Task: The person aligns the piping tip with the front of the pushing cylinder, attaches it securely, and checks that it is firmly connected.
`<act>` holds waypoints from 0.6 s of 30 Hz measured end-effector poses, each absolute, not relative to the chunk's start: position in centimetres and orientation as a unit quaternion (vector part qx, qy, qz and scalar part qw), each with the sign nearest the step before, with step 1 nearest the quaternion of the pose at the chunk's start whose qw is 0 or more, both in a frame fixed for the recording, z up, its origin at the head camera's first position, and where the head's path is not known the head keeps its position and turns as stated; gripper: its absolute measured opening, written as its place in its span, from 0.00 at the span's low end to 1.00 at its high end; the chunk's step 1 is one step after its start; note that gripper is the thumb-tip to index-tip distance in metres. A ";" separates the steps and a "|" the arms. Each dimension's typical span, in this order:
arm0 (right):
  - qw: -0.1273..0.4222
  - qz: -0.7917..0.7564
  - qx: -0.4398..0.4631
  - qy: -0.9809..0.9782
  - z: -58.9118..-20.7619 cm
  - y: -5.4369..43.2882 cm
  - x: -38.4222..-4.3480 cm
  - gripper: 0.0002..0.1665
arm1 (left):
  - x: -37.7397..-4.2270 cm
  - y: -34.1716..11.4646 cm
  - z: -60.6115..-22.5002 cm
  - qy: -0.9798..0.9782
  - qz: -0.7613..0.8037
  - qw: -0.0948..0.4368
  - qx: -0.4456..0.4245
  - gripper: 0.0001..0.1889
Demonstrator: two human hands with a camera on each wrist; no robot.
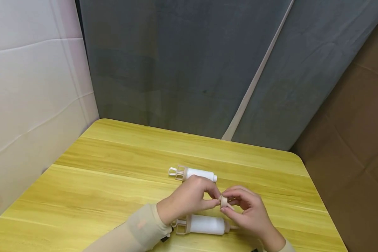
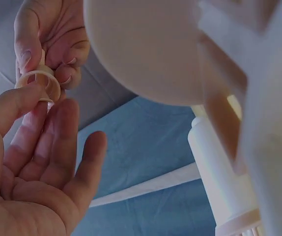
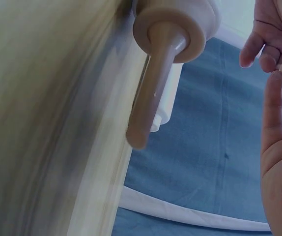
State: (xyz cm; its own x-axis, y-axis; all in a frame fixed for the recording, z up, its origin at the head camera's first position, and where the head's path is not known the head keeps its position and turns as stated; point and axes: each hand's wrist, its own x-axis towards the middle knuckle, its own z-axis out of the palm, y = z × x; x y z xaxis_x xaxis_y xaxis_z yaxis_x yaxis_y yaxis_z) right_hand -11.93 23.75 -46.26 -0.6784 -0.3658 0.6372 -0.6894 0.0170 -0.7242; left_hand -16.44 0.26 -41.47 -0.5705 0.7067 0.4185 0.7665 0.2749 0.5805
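A small beige nozzle cap with a wide ring and a narrow spout is held above the table between both hands. My left hand pinches its ring between thumb and fingertips; in the left wrist view the hollow round mouth of the cap faces the left palm. Around the spout side curl the thumb and fingers of my right hand. Just below the hands lies a white syringe-like press with a beige collar, a handled plunger and a beige spout pointing right.
Behind the left hand lies a second white press, its looped handle to the left and a short white tip without a beige spout. The yellow wood-grain table ends at a grey curtain, with a white sheet left and brown one right.
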 end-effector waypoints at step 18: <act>0.141 0.604 0.377 -0.688 -46.6 23.8 -11.9 0.30 | -16.3 0.6 -41.6 -0.789 -0.378 0.050 -0.481 0.02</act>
State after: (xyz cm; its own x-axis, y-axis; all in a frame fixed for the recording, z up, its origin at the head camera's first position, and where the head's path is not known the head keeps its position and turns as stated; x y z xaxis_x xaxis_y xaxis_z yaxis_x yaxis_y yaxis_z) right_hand -11.90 23.83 -46.60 -0.6754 -0.3484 0.6500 -0.6894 -0.0147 -0.7242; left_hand -16.34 0.58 -41.63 -0.5318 0.7220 0.4426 0.7974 0.2510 0.5488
